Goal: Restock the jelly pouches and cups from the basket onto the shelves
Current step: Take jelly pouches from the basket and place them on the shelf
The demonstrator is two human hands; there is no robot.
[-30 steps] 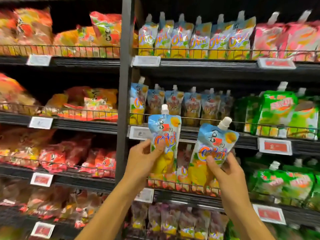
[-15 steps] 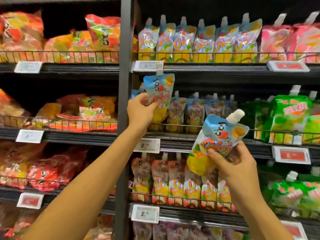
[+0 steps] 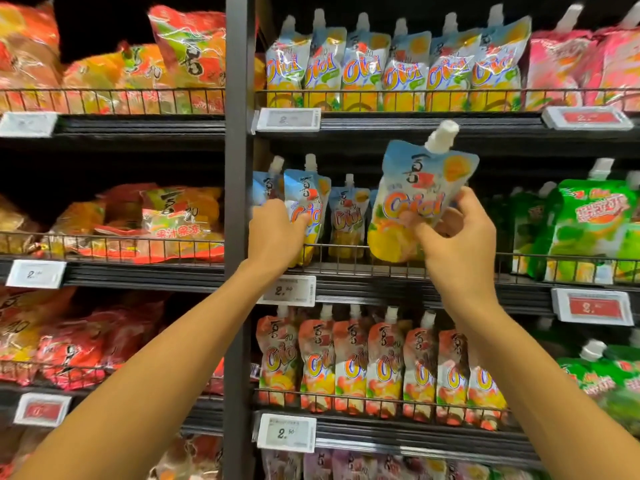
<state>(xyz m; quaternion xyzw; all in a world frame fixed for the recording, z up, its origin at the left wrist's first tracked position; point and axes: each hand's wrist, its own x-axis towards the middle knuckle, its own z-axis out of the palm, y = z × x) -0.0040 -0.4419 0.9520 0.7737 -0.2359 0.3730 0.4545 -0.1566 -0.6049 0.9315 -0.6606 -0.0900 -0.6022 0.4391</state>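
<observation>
Our right hand [image 3: 453,233] is closed on a blue-and-yellow jelly pouch [image 3: 420,199], thumb across its printed front and the other fingers wrapped round its right edge and back, holding it tilted just in front of the middle shelf [image 3: 398,271], above the wire rail [image 3: 346,249]. Our left hand [image 3: 275,233] is clamped on a second pouch [image 3: 308,206] of the same kind, which already stands behind the rail at the left end of the row, beside a smaller-looking matching pouch [image 3: 346,216] set further back. We judge these pouches soft and yielding, filled enough to bulge at the bottom, with glossy film that could slip; the white screw cap [image 3: 443,135] is the only stiff part. Gripping the body at mid-height, as we do now, looks safest, since squeezing low would deform the base that must stand flat. The front reads "Cici" in orange letters under large Chinese characters we cannot make out fully. Price tags [image 3: 287,289] below the shelves show "2.50". The peach-coloured pouches [image 3: 381,362] beneath carry the same logo, and green pouches [image 3: 588,226] stand to the right. No basket is in view.
</observation>
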